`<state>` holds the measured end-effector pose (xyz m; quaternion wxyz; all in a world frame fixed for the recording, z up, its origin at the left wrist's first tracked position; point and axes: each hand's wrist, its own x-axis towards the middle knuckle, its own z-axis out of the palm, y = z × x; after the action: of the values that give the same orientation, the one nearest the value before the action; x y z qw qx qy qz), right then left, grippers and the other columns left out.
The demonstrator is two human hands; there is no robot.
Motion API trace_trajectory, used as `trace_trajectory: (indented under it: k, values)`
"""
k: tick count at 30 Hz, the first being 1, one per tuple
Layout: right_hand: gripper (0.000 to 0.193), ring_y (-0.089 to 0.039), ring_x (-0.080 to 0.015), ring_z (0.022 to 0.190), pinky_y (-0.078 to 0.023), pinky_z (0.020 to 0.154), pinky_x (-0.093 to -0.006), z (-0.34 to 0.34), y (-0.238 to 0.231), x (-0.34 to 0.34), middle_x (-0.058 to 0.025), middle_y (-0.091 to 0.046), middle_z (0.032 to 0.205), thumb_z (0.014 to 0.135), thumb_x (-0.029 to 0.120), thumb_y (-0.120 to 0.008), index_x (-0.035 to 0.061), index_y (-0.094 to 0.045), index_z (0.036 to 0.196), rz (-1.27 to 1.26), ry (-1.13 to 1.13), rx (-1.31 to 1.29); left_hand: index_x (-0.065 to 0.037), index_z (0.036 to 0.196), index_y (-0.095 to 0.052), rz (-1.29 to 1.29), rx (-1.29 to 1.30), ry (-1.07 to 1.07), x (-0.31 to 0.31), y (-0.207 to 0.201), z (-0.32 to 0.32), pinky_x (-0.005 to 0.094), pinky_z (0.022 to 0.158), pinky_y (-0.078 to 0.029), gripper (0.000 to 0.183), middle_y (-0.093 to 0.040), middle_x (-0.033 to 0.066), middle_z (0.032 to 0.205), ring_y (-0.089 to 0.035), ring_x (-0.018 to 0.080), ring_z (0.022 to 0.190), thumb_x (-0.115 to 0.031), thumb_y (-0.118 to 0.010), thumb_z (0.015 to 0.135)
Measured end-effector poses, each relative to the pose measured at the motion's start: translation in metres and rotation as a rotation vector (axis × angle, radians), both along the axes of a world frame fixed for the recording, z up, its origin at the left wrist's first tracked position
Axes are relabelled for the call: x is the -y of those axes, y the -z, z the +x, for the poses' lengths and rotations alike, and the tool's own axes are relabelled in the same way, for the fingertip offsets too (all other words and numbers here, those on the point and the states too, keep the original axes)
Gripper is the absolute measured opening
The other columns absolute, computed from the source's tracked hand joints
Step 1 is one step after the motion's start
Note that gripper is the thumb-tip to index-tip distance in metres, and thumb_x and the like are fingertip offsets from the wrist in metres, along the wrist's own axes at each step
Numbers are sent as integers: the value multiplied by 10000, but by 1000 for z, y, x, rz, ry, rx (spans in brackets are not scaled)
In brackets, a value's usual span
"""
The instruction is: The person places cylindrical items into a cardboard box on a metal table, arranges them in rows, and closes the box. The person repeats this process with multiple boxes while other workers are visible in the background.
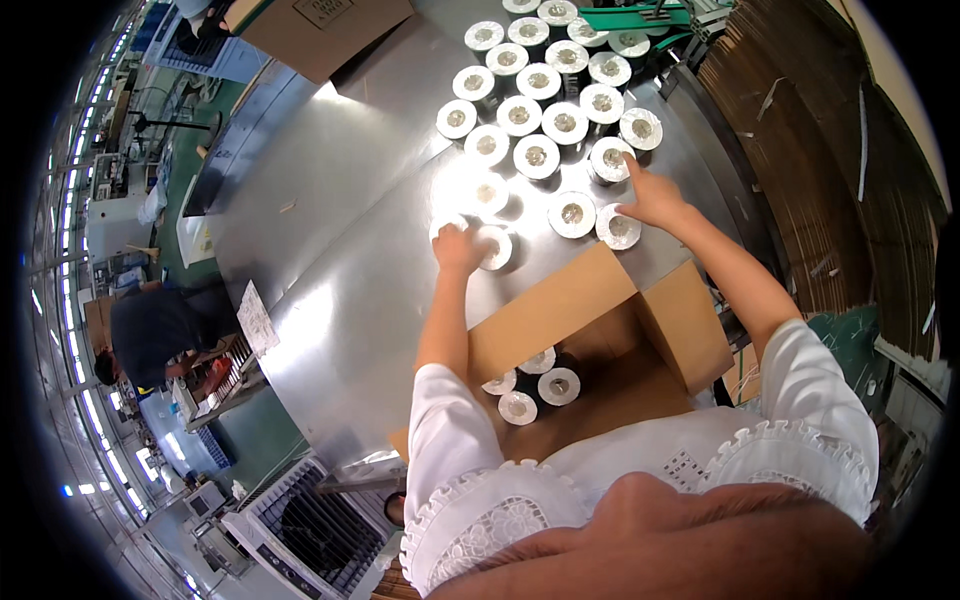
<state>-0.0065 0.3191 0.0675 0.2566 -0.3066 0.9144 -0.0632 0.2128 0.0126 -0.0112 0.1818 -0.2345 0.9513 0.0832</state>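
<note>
Several dark cylinders with round white ends and shiny centres, like wrapped spools (536, 157), stand upright on the metal table. My left hand (459, 248) is down among the nearest ones, between a white-topped spool (447, 222) and another spool (496, 247). Its fingers are partly hidden and smeared by motion. My right hand (657, 200) has thumb and forefinger spread apart. The forefinger reaches the edge of one spool (609, 160), and the thumb lies at a nearer spool (618, 230). Right in front of my body, an open cardboard box (550, 312) holds several more spools (558, 386).
Green-edged metal parts (635, 18) lie beyond the spools. Stacked cardboard (790, 130) rises along the right. Another carton (315, 35) sits at the table's far left, and a paper sheet (258, 318) at its left edge. A person in dark clothing (165, 335) bends over farther left.
</note>
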Motion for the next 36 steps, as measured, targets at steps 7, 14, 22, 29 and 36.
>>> trace_trajectory:
  k: [7, 14, 22, 29, 36]
  values:
    - [1044, -646, -385, 902, -531, 774, -435, -14, 114, 4, -256, -643, 974, 650, 235, -756, -23, -136, 1449, -30, -6, 252, -62, 1062, -683, 247, -379, -309, 32, -150, 59, 355, 840, -486, 392, -630, 130, 981, -607, 282, 935, -314, -707, 763]
    - [745, -656, -348, 814, -518, 747, -402, -15, 74, -32, -227, -656, 889, 673, 193, -713, -21, -434, 1330, -314, -47, 183, -23, 1065, -659, 700, -263, -639, -49, -263, 170, 300, 776, -521, 214, -664, 64, 1029, -637, 153, 917, -83, -557, 886]
    - [640, -650, -252, 727, -525, 665, -319, 45, -161, -48, -154, -668, 886, 737, 159, -746, 42, -494, 1314, -950, -409, -261, -62, 1004, -688, 532, -79, 26, -226, -143, 111, 432, 900, -430, 296, -618, 130, 1051, -558, 303, 1014, -269, -651, 794]
    - [550, -664, -349, 721, -526, 549, -439, 189, -146, -78, -218, -637, 717, 799, 115, -570, -129, -389, 1259, -147, -1018, 355, -140, 1184, -636, 100, 14, 345, -271, 2, 133, 570, 982, -311, 356, -484, 119, 1243, -388, 330, 1225, -292, -566, 870]
    - [729, -675, -344, 830, -541, 622, -429, 213, 8, -89, -231, -672, 890, 795, 125, -630, -205, -271, 1337, 510, -652, 162, -211, 1346, -526, 520, 347, 464, -258, -61, 108, 480, 1071, -303, 555, -270, 216, 1489, -294, 357, 1365, -440, -605, 847]
